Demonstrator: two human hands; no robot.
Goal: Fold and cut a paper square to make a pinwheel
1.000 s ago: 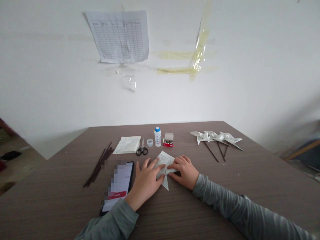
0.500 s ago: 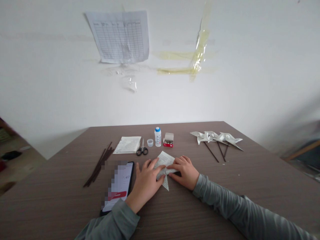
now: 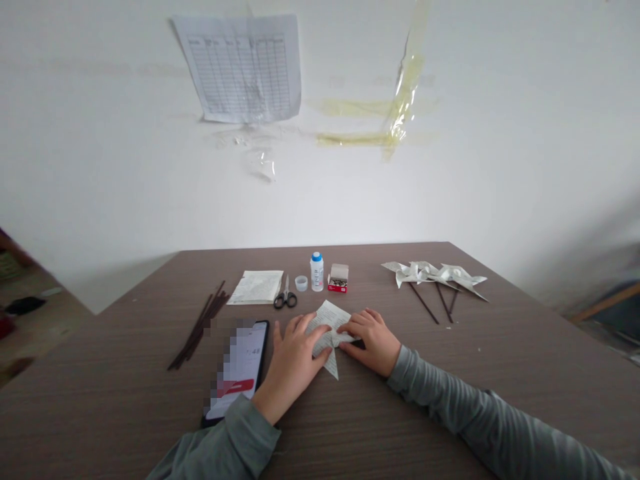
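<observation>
A paper pinwheel (image 3: 331,313) of printed paper lies on the table between my hands, one pointed tip toward me. My left hand (image 3: 295,350) holds its left side, fingers spread over the sheet, with thumb and index finger by the centre. From the right, my right hand (image 3: 373,341) grips the paper's right part between thumb and fingers. The fingers hide much of the folds at the centre. Just beyond are scissors (image 3: 285,299) with black handles, a small clear cup (image 3: 301,283), a white bottle (image 3: 317,273) with a blue cap and a red box (image 3: 338,280) of small items.
A phone (image 3: 243,367) lies left of my left hand. Dark thin sticks (image 3: 200,327) and a stack of paper (image 3: 256,287) are on the left. Several pinwheels (image 3: 433,273) on sticks rest at the back right. The table (image 3: 500,347) meets a wall with a taped sheet (image 3: 243,70).
Both hands stay at the paper, with only slight finger movement; the right fingers have shifted a little to the right. The whole view has moved slightly.
</observation>
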